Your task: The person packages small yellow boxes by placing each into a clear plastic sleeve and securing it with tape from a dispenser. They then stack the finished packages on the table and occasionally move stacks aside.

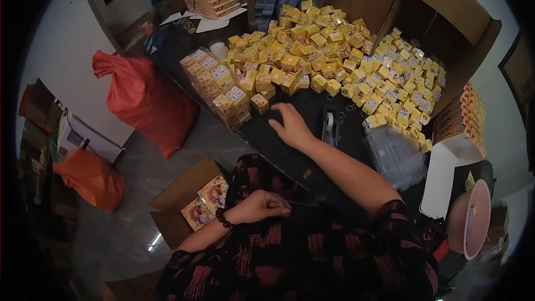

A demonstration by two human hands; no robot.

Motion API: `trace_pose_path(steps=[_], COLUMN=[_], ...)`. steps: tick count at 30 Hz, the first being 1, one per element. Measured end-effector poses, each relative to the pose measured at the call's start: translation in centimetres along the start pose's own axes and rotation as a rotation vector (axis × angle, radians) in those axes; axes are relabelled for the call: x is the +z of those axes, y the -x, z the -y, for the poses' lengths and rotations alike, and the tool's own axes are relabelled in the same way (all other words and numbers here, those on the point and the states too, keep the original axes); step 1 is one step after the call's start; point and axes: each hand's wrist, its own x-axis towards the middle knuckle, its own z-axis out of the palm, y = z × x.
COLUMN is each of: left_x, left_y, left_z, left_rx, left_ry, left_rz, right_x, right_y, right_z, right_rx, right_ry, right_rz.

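My right hand [292, 127] is over the black table, thumb and fingers apart, with nothing in it. Just beyond its fingertips sits a small yellow-and-brown box [259, 103], apart from the hand. To the left of that box is a stack of small boxes [214, 81] at the table edge. My left hand [261, 207], a dark beaded bracelet at its wrist, rests near my lap with its fingers curled; I see nothing in it.
A large heap of small yellow boxes [317, 39] covers the back of the table. Nearby are a tape dispenser [330, 126], clear plastic pieces [394, 159] and metal rings [350, 107]. A red bag [139, 97], an open carton [170, 203] and a pink basin [469, 220] stand around.
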Motion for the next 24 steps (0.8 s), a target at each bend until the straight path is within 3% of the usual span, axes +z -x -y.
trace_pose_path(steps=[2,3,6,7,9,11,13,15,16,18,21,23,24], left_x=[0.6,0.8,-0.3,-1.7,-4.8,-6.7,-6.5,-4.5,-3.7,-2.4,-1.3,-0.8,-0.6], left_y=[-0.5,-0.6,-0.1,0.3,1.8,3.4,3.2,1.3,0.1,-1.9,-2.7,-2.7,-2.6], left_z=[1.1,1.5,1.4,0.4,-1.8,-3.3,-4.9,-5.3,-5.3,-4.8,-5.1,-5.4,-5.6], left_rx=[-0.146,-0.152,-0.100,-0.099,-0.084,-0.068,-0.176,0.130,0.125,0.290,0.328,0.345,0.356], left_ry=[0.232,0.234,0.407,0.404,0.342,0.171,0.092,-0.002,0.000,-0.014,-0.008,-0.016,-0.026], left_rz=[0.185,0.168,0.102,0.025,-0.185,-0.447,-0.500,-0.664,-0.667,-0.683,-0.708,-0.680,-0.655], right_x=[3.5,4.9,6.1,5.5,3.9,-0.9,-4.5,-5.9,-6.1,-6.0,-6.1,-6.6,-6.8], right_y=[-3.0,-4.0,-5.1,-4.9,-3.1,0.2,3.7,6.4,7.5,9.0,10.2,10.7,10.9], right_z=[-1.0,-1.2,-3.1,-3.0,-3.3,1.1,5.5,8.3,8.9,8.8,8.4,8.3,8.2], right_rx=[0.065,0.132,0.132,0.270,0.349,0.477,0.381,0.447,0.499,0.492,0.487,0.258,0.252], right_ry=[0.084,0.173,0.057,0.046,-0.300,-1.083,-1.249,-1.361,-1.469,-1.489,-1.548,-1.154,-1.150], right_rz=[-0.013,-0.034,-0.001,0.023,-0.063,-0.057,0.015,0.099,0.183,0.253,0.290,0.352,0.351])
